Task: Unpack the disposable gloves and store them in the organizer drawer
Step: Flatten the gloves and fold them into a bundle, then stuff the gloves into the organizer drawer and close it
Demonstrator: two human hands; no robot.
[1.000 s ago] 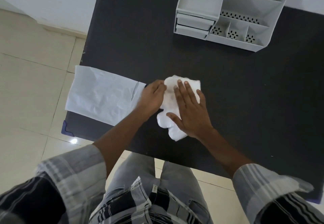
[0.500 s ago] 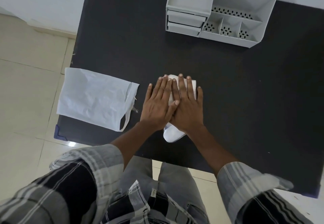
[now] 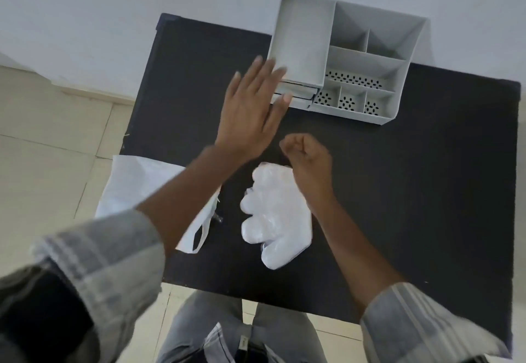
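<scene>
one flattened stack of clear disposable gloves (image 3: 274, 214) lies unpacked on the black table (image 3: 412, 192), one empty white bag (image 3: 136, 183) beside it. the right hand (image 3: 308, 160) curls loosely, empty; the left hand (image 3: 253, 109) spreads wide toward the two closed drawers (image 3: 299, 94) of the grey organizer (image 3: 367, 75) — one needs pulling open next.

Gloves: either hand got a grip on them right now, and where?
The left hand is open, holding nothing, reaching toward the organizer drawers. The right hand is curled at the top edge of the gloves; an actual grip cannot be told.
</scene>
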